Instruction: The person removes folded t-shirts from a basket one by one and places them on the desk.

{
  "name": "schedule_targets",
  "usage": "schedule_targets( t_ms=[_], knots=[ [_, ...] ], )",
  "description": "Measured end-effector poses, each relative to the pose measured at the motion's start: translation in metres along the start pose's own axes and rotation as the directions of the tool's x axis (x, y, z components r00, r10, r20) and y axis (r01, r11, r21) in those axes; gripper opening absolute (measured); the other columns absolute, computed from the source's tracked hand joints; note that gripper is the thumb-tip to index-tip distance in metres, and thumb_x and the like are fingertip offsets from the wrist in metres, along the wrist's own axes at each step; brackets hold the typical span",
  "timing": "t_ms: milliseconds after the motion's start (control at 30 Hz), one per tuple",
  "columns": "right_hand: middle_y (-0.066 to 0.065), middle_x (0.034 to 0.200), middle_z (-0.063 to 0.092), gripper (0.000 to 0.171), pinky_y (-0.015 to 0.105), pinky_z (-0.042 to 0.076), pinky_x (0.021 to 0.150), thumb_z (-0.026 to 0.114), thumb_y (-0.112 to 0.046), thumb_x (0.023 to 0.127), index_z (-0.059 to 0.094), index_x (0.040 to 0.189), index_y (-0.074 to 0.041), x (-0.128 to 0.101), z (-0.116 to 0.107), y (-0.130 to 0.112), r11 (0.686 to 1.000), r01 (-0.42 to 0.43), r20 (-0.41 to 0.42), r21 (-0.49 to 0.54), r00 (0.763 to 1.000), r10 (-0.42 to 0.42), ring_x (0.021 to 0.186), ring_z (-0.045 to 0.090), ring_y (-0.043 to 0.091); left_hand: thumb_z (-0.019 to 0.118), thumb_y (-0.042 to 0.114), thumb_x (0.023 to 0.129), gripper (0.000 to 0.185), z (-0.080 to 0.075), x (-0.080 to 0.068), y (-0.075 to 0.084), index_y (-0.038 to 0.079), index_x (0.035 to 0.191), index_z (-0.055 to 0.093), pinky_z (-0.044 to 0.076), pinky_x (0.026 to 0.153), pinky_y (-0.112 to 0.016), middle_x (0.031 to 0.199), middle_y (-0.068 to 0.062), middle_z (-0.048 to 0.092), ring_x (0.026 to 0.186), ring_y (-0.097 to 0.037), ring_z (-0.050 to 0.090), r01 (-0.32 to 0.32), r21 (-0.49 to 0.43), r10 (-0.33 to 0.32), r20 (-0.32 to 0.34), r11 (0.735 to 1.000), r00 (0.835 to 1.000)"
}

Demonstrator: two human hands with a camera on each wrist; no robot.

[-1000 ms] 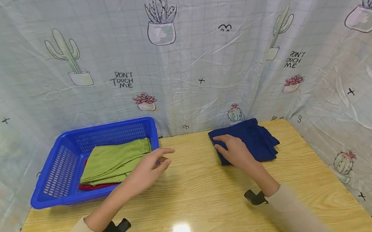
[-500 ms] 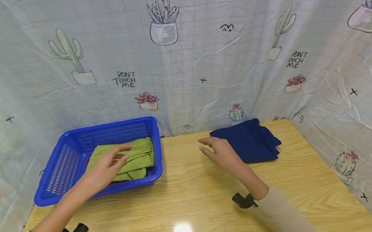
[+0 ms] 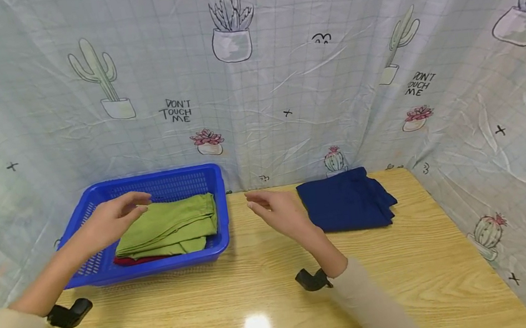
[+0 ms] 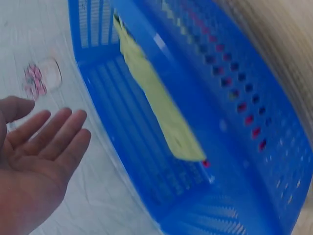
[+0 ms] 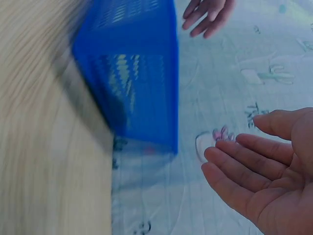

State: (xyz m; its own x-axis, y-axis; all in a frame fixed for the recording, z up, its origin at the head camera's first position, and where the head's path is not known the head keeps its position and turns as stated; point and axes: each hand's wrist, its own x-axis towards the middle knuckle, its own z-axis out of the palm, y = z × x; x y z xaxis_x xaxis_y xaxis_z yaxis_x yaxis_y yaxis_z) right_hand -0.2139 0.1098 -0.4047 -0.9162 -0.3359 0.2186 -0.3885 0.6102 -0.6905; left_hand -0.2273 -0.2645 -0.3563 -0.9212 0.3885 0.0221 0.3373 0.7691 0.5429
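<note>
A blue plastic basket (image 3: 223,237) with slotted sides stands at the back left of the table. Folded green cloth (image 3: 170,224) lies in it, with a strip of red cloth (image 3: 130,260) showing underneath. My left hand (image 3: 112,221) hovers over the basket's left part, fingers relaxed and holding nothing; the left wrist view shows its palm (image 4: 39,161) beside the rim. Between the basket and a folded navy cloth (image 3: 346,202) hangs my right hand (image 3: 280,212), also holding nothing. In the right wrist view its fingers (image 5: 249,166) are loosely extended, apart from the basket (image 5: 142,93).
The wooden table (image 3: 271,292) ends at a hanging curtain (image 3: 254,103) printed with cacti, which closes off the back and both sides. A dark wrist camera (image 3: 69,313) sits on the left wrist, another wrist camera (image 3: 313,279) on the right.
Both hands have moved left: the left from the basket's right front corner to over its left part, the right away from the navy cloth toward the basket. The cloths and basket stay put.
</note>
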Motion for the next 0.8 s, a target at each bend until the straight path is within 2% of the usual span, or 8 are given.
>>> schedule_targets(
  t_ms=[233, 367, 467, 600, 733, 800],
  knots=[
    [0.003, 0.128, 0.070, 0.038, 0.031, 0.056, 0.091, 0.057, -0.031, 0.106, 0.064, 0.139, -0.013, 0.027, 0.015, -0.024, 0.996, 0.043, 0.024, 0.080, 0.999, -0.045, 0.112, 0.069, 0.018, 0.046, 0.028, 0.110, 0.045, -0.020, 0.014, -0.024, 0.001, 0.146, 0.049, 0.048, 0.096, -0.062, 0.139, -0.025, 0.058, 0.125, -0.046, 0.056, 0.000, -0.014, 0.001, 0.067, 1.000, 0.998],
    [0.000, 0.130, 0.069, 0.036, 0.030, 0.055, 0.092, 0.057, -0.032, 0.106, 0.066, 0.138, -0.016, 0.043, 0.024, -0.036, 0.994, 0.042, 0.043, 0.104, 0.998, -0.046, 0.114, 0.068, 0.016, 0.047, 0.030, 0.110, 0.048, -0.029, 0.023, -0.039, 0.000, 0.147, 0.048, 0.048, 0.096, -0.061, 0.138, -0.026, 0.059, 0.121, -0.043, 0.059, 0.020, -0.035, -0.017, 0.100, 0.999, 0.995],
    [0.000, 0.131, 0.069, 0.035, 0.030, 0.054, 0.092, 0.056, -0.032, 0.106, 0.066, 0.137, -0.017, 0.056, 0.031, -0.043, 0.994, 0.049, 0.067, 0.096, 0.996, -0.055, 0.115, 0.067, 0.015, 0.047, 0.030, 0.110, 0.051, -0.034, 0.030, -0.050, -0.003, 0.148, 0.045, 0.050, 0.096, -0.057, 0.138, -0.028, 0.058, 0.118, -0.042, 0.061, 0.049, -0.052, -0.043, 0.117, 0.997, 0.992],
    [-0.001, 0.129, 0.070, 0.035, 0.028, 0.054, 0.090, 0.055, -0.032, 0.107, 0.067, 0.136, -0.018, 0.074, 0.040, -0.050, 0.996, 0.056, 0.081, 0.071, 0.995, -0.061, 0.114, 0.066, 0.014, 0.046, 0.029, 0.110, 0.055, -0.038, 0.039, -0.065, -0.009, 0.150, 0.039, 0.050, 0.099, -0.056, 0.142, -0.035, 0.051, 0.123, -0.047, 0.056, 0.096, -0.103, -0.080, 0.154, 0.990, 0.985],
    [-0.002, 0.129, 0.070, 0.035, 0.029, 0.054, 0.088, 0.056, -0.035, 0.106, 0.067, 0.136, -0.020, 0.091, 0.048, -0.057, 0.998, 0.017, 0.088, 0.066, 0.996, -0.023, 0.112, 0.066, 0.014, 0.049, 0.029, 0.109, 0.060, -0.039, 0.047, -0.078, -0.010, 0.152, 0.033, 0.048, 0.101, -0.056, 0.145, -0.038, 0.045, 0.129, -0.051, 0.051, 0.146, -0.165, -0.112, 0.200, 0.975, 0.973],
    [-0.003, 0.130, 0.069, 0.037, 0.030, 0.055, 0.088, 0.057, -0.036, 0.105, 0.067, 0.137, -0.021, 0.099, 0.052, -0.060, 0.997, -0.015, 0.110, 0.076, 0.994, 0.006, 0.114, 0.066, 0.014, 0.050, 0.031, 0.109, 0.063, -0.038, 0.049, -0.085, -0.008, 0.155, 0.029, 0.047, 0.102, -0.057, 0.147, -0.037, 0.042, 0.131, -0.051, 0.048, 0.179, -0.202, -0.128, 0.242, 0.963, 0.962]
  ],
)
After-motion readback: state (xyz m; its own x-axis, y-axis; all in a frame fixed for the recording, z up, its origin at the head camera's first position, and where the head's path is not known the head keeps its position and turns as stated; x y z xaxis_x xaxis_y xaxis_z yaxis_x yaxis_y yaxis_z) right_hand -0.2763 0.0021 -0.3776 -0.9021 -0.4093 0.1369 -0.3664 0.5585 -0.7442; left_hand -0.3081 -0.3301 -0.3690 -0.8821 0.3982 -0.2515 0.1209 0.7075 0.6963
